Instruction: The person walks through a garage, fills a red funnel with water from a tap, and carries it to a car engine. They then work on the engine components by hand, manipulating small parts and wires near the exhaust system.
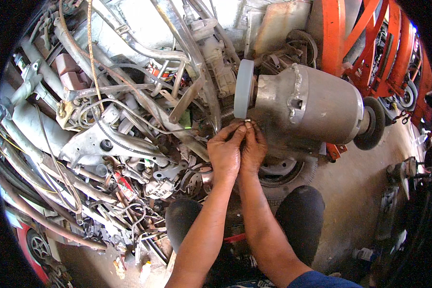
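Observation:
A bench grinder with a brown-grey motor housing [324,98] stands in front of me, its pale grey grinding wheel [244,89] on the left end. Just under the wheel's lower edge, my left hand [224,150] and my right hand [253,150] are pressed side by side. Both are closed, thumbs and fingertips pinching a small metal piece [247,121]. Only its light tip shows; the fingers cover the rest. The tip is at or very near the wheel; I cannot tell whether they touch. A dark second wheel [371,124] sits on the grinder's right end.
A heap of metal pipes, hoses, belts and car parts [115,139] fills the left side. Under the grinder lies a tyre with a rim [293,175]. Orange metal frames [333,36] stand at the back right. My knees [300,216] flank my forearms above a concrete floor [355,192].

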A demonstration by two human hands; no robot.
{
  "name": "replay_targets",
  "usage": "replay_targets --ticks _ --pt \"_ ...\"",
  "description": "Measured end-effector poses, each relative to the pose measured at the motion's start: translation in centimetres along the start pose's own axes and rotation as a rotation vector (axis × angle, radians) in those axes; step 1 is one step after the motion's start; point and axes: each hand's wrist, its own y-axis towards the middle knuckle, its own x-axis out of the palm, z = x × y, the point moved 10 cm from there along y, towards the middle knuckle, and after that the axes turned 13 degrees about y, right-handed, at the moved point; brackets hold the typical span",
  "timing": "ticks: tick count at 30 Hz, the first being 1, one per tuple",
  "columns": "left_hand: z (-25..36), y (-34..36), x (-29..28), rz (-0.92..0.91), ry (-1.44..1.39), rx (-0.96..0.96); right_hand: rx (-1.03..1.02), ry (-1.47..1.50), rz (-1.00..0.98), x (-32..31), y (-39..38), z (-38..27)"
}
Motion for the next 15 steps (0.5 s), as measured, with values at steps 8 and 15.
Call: replay_targets --ticks 8,15 --pt "-0.5 0.0 -0.6 -0.010 0.003 -0.013 -0.029 0.145 0.003 0.1 0.0 1.0" --pt "0.5 -0.1 -1.4 0.049 0.105 0.023 -0.059 0.051 -0.002 0.7 -0.2 0.6"
